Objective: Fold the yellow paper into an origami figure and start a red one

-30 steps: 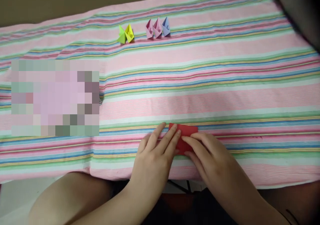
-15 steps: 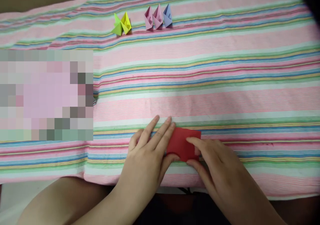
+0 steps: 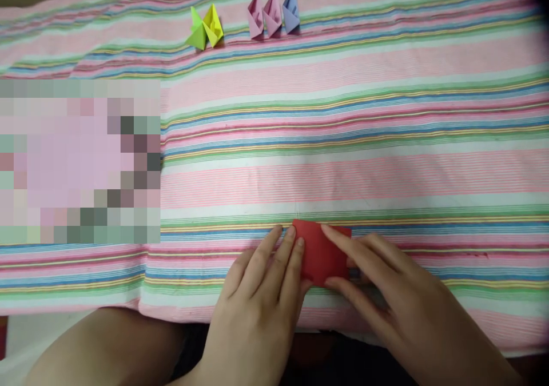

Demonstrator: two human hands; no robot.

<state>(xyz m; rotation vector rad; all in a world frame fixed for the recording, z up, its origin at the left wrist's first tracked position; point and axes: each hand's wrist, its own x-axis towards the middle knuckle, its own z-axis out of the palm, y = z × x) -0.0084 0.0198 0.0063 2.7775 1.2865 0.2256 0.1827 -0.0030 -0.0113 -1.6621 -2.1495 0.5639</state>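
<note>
A folded piece of red paper (image 3: 322, 255) lies on the striped cloth near its front edge, roughly square in outline. My left hand (image 3: 263, 291) rests flat along its left side, fingers stretched out and fingertips touching that edge. The left thumb is mostly hidden beside the lower edge. From the other side, my right hand (image 3: 386, 286) has its index fingertip on the paper's top edge and its thumb at the bottom edge. The paper's right side sits between them. The remaining right fingers are curled and partly hidden.
Small folded paper shapes stand at the back of the striped cloth (image 3: 364, 180): a green one (image 3: 197, 31), a yellow one (image 3: 213, 26), two pink ones (image 3: 273, 13) and a blue one (image 3: 291, 11). A pixelated block (image 3: 72, 163) hides the left side.
The red paper and both hands sit slightly lower and further right in view. My left fingertips have drawn back, baring the paper's upper left corner. The view itself has shifted a little.
</note>
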